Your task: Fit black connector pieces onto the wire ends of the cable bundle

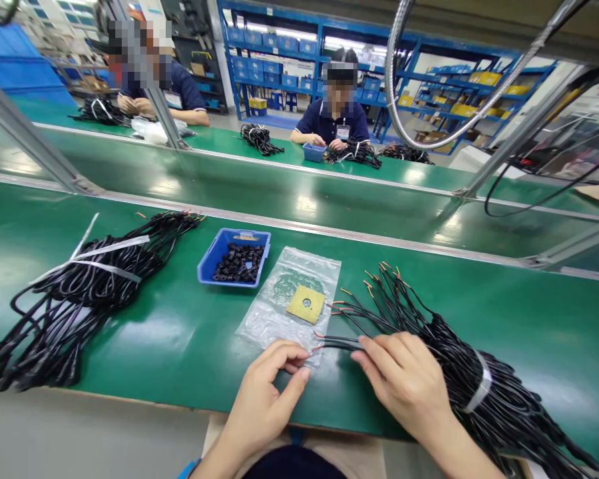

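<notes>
1. Just nearer the wearer than the square yellow pad with a round hole (305, 304), thin black-sheathed wires with bare, copper-coloured ends (338, 344) are being held out, a little to its right.
2. Very little weight is to be expected here; the sheathing looks springy yet easily bent, and fairly smooth, so only a light pinch should be needed.
3. The bare ends look the delicate part, liable to be splayed or kinked; a hold is best taken on the black sheathing, close behind the copper.
4. And that is where the right hand (408, 379) is seen, to the right of the pad and nearer: palm down, thumb and fingertips closed on the wires, their tips pointed leftward.
5. The left hand (262, 389) is placed nearer than the pad and to its left, fingers curled, thumb and forefinger brought close with a small gap; whether a bare end is pinched there cannot be told.
6. Right of the pad, a thick bundle of black cables bound with a white tie (514, 392) is laid on the green surface (180, 339).
</notes>
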`<state>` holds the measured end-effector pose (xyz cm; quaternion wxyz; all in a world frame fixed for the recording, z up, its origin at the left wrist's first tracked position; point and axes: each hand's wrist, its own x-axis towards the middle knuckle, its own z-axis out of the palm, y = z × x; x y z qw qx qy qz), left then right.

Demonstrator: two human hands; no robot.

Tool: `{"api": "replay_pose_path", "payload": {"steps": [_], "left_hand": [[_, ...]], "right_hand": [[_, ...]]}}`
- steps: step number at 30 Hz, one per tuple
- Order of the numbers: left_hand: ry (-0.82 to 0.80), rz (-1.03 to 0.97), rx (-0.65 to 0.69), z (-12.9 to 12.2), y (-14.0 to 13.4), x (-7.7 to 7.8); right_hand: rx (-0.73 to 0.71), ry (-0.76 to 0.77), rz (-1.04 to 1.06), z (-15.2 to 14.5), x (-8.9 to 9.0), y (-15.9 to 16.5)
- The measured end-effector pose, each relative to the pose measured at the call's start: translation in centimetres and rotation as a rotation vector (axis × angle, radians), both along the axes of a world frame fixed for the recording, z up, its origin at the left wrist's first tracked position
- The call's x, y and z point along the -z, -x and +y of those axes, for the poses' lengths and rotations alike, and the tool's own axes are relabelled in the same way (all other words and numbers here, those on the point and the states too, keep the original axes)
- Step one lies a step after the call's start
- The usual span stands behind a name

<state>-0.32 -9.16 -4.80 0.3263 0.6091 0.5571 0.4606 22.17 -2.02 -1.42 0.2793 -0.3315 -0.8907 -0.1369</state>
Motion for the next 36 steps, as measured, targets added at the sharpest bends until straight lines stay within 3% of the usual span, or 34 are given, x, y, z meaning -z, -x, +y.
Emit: {"api": "replay_pose_path", "payload": {"steps": [4, 7, 9, 14, 18, 21, 24, 25, 27, 31, 34, 36], "left_hand": [[-0.002, -0.03, -0.007, 0.0, 0.1, 0.2], [0.005, -0.056, -0.016, -0.1, 0.3, 0.4], [0.023, -0.085, -0.02, -0.1, 0.2, 0.5], [0.055, -0.352, 0.09, -0.7, -1.3, -0.6], [0.031, -0.385, 0.161, -1.0, -3.5, -1.3], [0.216, -0.686, 0.194, -0.7, -4.6, -0.7], [0.432, -0.903, 0.392, -0.5, -4.3, -0.3], [0.442, -0.842, 0.435, -0.5, -3.9, -0.5], [0.332, -0.526, 0.419, -0.2, -2.3, -1.5], [-0.059, 0.238, 0.079, 2.6, 3.5, -5.0], [-0.03, 0.724, -0.206, 7.0, 8.7, -7.1], [0.013, 0.82, -0.22, 10.1, 11.4, -7.6]], "right_hand": [[0.294, -0.034, -0.279, 1.0, -1.6, -0.2], [0.349, -0.013, -0.32, 1.1, -2.0, 0.0], [0.261, -0.017, -0.237, 0.5, -2.1, 0.3], [-0.16, 0.031, -0.129, -1.9, -1.9, 1.1], [-0.257, 0.039, -0.081, -2.2, -1.4, 1.1], [-0.302, 0.118, -0.018, -2.3, -1.4, 1.0], [-0.405, 0.234, 0.048, -2.7, -1.2, 0.8], [-0.434, 0.262, 0.065, -2.7, -0.9, 0.7], [-0.463, 0.266, 0.096, -2.6, 0.1, 0.4], [-0.435, 0.146, 0.184, -1.8, 3.0, -0.2], [-0.398, 0.111, 0.202, -1.5, 4.3, -0.5], [-0.397, 0.097, 0.22, -1.5, 4.5, -0.5]]}}
